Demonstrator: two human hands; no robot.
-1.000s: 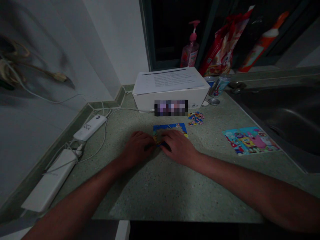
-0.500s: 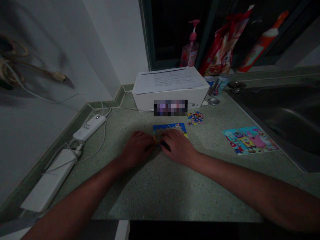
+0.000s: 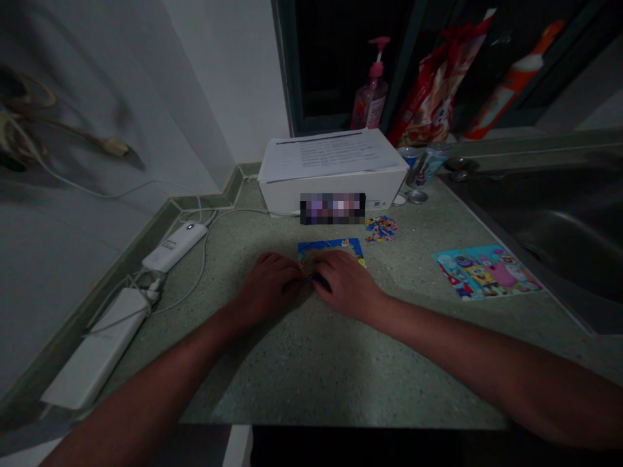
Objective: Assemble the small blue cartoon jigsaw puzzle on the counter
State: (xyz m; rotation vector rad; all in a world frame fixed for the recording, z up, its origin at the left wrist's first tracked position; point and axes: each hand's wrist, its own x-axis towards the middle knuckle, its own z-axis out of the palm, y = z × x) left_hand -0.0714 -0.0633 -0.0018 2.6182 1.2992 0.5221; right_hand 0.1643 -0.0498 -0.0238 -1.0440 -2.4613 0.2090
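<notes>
Against the far left wall, a coiled cable (image 3: pixel 24 110) hung blurred, and two white power banks (image 3: pixel 95 348) lay end to end along the skirting of the speckled green counter (image 3: pixel 311 383), probably kept there so that their cords could reach along the wall. The left hand (image 3: pixel 269 287) rested on the counter with its fingers (image 3: pixel 292 279) curled down and inward, meeting the right hand (image 3: pixel 346 283) at the near edge of a small blue-bordered jigsaw puzzle (image 3: pixel 331 248). The hands were bunched close together rather than spread, framing the puzzle from both sides, but whether they pinched a piece could not be told (the fingers hid the spot, and the light was dim). Beyond the puzzle stood a white box (image 3: pixel 389 191) topped with printed sheets (image 3: pixel 331 152), and just to its right lay a small heap of loose puzzle pieces (image 3: pixel 380 229), within easy reach of the hands. Behind them were a pink pump bottle (image 3: pixel 370 97), a red printed bag (image 3: pixel 433 84) and a drink can (image 3: pixel 427 165). Further right, a cartoon picture card (image 3: pixel 487 272) lay flat and face up beside the steel sink (image 3: pixel 549 220).
</notes>
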